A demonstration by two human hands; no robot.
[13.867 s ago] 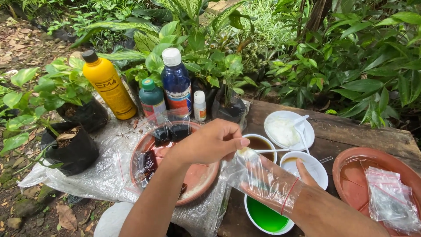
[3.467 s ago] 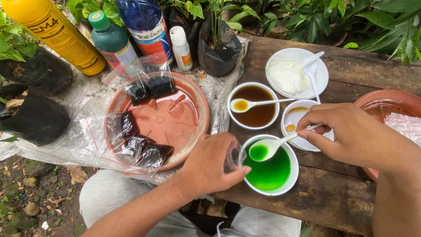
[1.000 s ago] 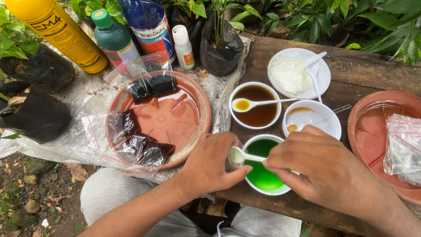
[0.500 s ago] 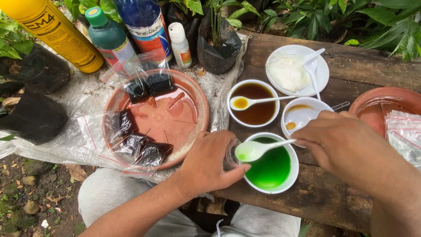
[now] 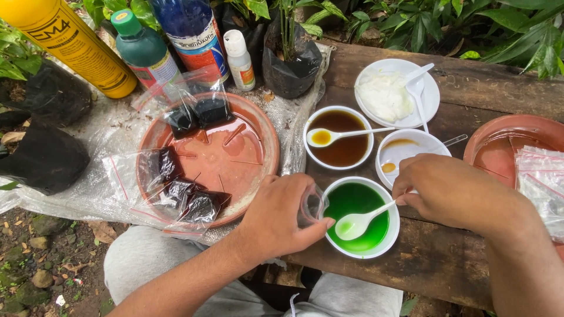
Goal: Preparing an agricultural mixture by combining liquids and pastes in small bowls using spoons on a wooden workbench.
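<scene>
**Spoon back over the green bowl; small bag held open at its rim**

Since half a second earlier, the white spoon (image 5: pixel 361 222) had dropped from the bag's mouth to sit low over the green liquid, and the right hand (image 5: pixel 452 191) had drawn slightly back.

Nearest: left hand (image 5: pixel 276 220), fingers curled around a small clear bag (image 5: pixel 311 205), pinching it open just beside the bowl of green liquid (image 5: pixel 361 217). Right hand closed on the spoon handle, pinching it between thumb and fingers.

Risks, as judged: the bag was limp and its mouth narrow, so a full spoon could have slopped green onto the wooden bench (image 5: pixel 435 264); a loosened left grip would have let the mouth fold shut.

Count, near to far:
- Bowls of liquid: three — green, brown (image 5: pixel 339 136), near-empty white (image 5: pixel 411 154).
- White plate of pale paste (image 5: pixel 396 91): one.
- Spoons: four visible, one of them clear.
- Terracotta saucers: two, the left saucer (image 5: pixel 207 159) and the right saucer (image 5: pixel 508 144).
- Dark filled bags in and by the left saucer: about five.
- Bottles: four, among them a yellow bottle (image 5: pixel 70 47).
- Black nursery bags of plants: at least three.
</scene>
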